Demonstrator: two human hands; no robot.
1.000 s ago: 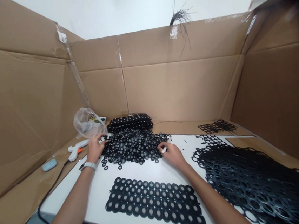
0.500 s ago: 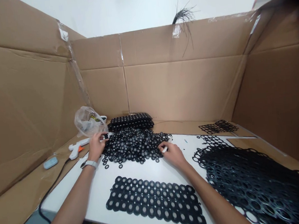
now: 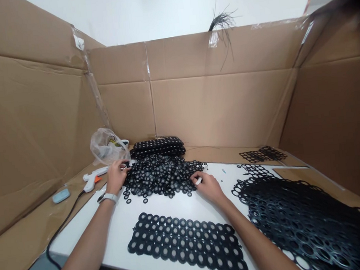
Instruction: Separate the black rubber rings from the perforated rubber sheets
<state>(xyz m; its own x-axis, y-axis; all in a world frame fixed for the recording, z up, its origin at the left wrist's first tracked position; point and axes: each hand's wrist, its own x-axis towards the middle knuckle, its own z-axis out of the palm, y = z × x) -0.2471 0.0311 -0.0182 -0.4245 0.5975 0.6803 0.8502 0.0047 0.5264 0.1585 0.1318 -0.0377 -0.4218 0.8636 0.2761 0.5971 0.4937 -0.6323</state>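
A heap of loose black rings (image 3: 161,177) lies on the white board (image 3: 118,225) in front of me. My left hand (image 3: 116,177) rests at the heap's left edge, fingers pinching a ring there; a white watch sits on that wrist. At the heap's right edge my right hand (image 3: 205,185) grips a small white stick, its tip among the rings. Nearer to me lies a flat sheet of joined black rings with pale centres (image 3: 187,244).
A white glue gun (image 3: 92,177) with a black cord, a clear plastic bag (image 3: 106,147) and a small blue object (image 3: 60,195) lie at left. A stack of black sheets (image 3: 158,147) sits behind the heap. Punched-out black mesh (image 3: 303,220) covers the right side. Cardboard walls surround everything.
Both hands stay at the edges of the ring heap with only slight finger shifts. The camera view drifted a little.
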